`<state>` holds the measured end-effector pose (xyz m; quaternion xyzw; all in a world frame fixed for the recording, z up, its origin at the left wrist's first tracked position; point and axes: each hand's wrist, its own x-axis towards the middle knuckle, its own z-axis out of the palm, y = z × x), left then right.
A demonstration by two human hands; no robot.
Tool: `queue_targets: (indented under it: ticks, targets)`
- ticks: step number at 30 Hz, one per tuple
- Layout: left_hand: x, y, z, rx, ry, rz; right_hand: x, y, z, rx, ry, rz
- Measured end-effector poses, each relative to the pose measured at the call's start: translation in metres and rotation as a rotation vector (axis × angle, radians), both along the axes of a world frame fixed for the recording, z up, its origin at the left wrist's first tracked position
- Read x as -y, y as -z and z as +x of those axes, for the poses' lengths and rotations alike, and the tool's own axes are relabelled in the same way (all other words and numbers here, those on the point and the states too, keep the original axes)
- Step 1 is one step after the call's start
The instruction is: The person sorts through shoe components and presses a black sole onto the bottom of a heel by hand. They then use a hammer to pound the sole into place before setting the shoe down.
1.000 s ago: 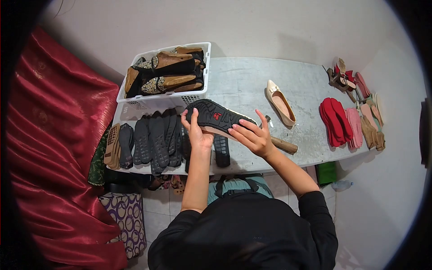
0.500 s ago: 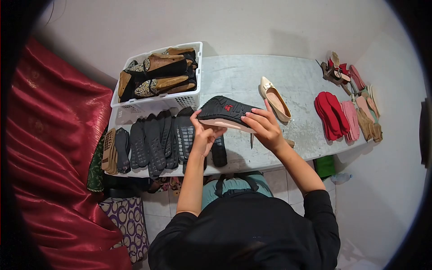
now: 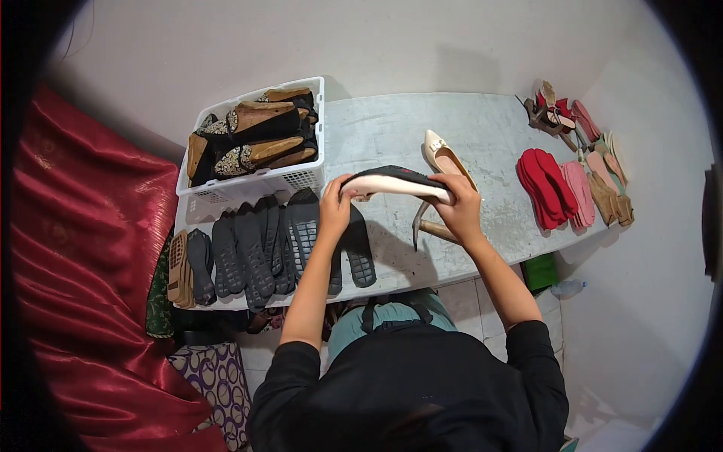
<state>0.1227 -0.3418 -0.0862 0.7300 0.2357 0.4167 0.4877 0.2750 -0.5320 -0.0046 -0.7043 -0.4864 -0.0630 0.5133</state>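
A cream shoe with a black sole (image 3: 395, 183) is held sideways above the table, its side facing the camera. My left hand (image 3: 336, 205) grips its left end. Around its right end my right hand (image 3: 459, 202) is closed. Behind my right hand, a second cream shoe (image 3: 446, 154) lies on the table, partly covered. A hammer (image 3: 437, 228) rests below the held shoe, its handle end hidden by my right hand and arm. Close to my left forearm are loose black soles (image 3: 358, 248).
Black patterned shoes (image 3: 263, 120) fill a white crate (image 3: 256, 181) at the back left. Dark soles (image 3: 248, 248) and tan soles (image 3: 179, 264) line the front left. Red insoles (image 3: 545, 188), pink insoles (image 3: 578, 193) and sandals (image 3: 553, 117) sit at the right. A red curtain (image 3: 98, 264) hangs left.
The held shoe has been tilted, so its cream side shows instead of the black sole's underside. More of the hammer is visible. The view has shifted slightly.
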Motion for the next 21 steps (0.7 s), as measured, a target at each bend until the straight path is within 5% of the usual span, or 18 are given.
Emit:
queue_targets:
  ticks: [3,6,8,14,21]
  targets:
    - [-0.023,-0.012,0.020,-0.219,-0.016,0.203,-0.011,0.017,0.019,-0.131,0.066,-0.030]
    - [-0.051,-0.023,0.047,-0.283,0.061,0.128,-0.022,0.052,0.046,-0.233,0.127,-0.081]
    - [-0.069,-0.031,0.067,-0.254,0.063,0.034,-0.029,0.070,0.058,-0.753,0.123,-0.217]
    - [-0.110,-0.038,0.124,-0.594,0.162,0.120,-0.049,0.090,0.069,-1.214,0.007,-0.361]
    - [-0.160,-0.016,0.189,-0.914,0.312,0.248,-0.081,0.108,0.080,-1.249,-0.109,-0.574]
